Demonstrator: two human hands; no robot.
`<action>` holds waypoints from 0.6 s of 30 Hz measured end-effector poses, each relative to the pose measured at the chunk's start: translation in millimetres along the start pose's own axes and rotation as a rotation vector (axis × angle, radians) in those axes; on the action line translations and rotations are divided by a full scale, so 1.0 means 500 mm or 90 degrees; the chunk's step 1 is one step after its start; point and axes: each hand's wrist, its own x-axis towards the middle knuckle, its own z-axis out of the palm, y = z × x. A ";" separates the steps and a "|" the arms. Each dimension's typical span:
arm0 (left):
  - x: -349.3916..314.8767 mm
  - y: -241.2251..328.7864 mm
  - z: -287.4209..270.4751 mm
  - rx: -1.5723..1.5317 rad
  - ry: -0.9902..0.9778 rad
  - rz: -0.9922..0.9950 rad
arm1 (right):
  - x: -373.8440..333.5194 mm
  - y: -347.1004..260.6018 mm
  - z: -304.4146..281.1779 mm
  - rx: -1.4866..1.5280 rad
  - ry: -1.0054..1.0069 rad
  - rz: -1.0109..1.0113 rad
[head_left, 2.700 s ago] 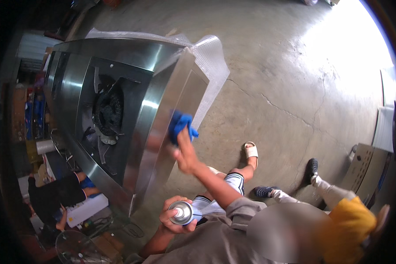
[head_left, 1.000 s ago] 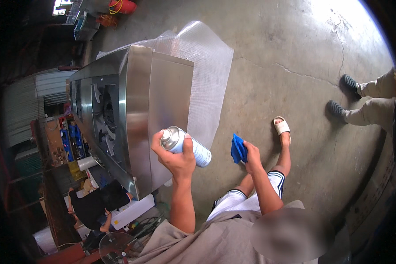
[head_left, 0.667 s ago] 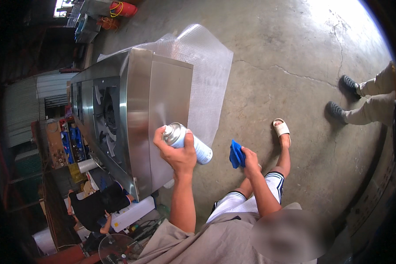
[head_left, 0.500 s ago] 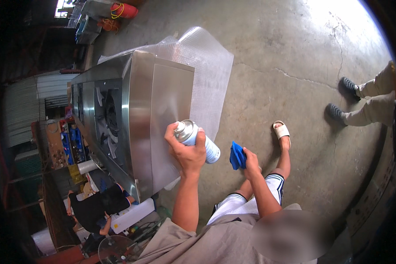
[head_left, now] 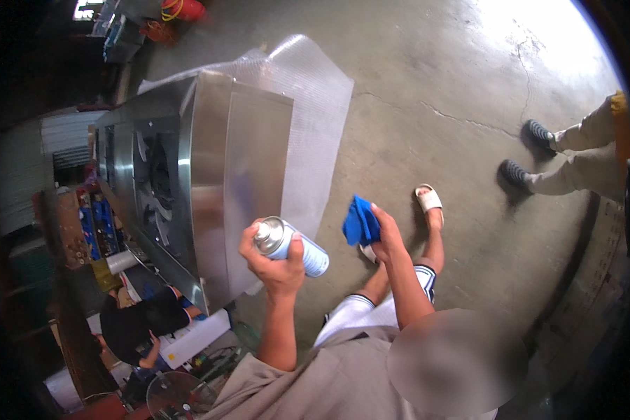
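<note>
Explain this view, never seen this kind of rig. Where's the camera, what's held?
No robot here: these are a person's bare hands, seen from above by a wide fisheye camera worn on the head, so straight edges bend near the rim. The left hand grips a pale blue spray can; the right hand holds a blue cloth. The big metal thing is a steel unit with dark recessed panels; clear plastic sheeting spreads beside it. Another person's legs show at right.
</note>
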 end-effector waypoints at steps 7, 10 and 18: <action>-0.102 0.007 -0.123 -0.131 -0.089 -0.039 | -0.091 -0.077 0.147 -0.038 -0.121 -0.036; -0.127 0.022 -0.158 -0.167 -0.083 -0.046 | -0.120 -0.089 0.170 -0.051 -0.128 0.012; -0.161 0.036 -0.212 -0.200 -0.035 -0.030 | -0.210 -0.122 0.197 -0.815 0.116 -0.140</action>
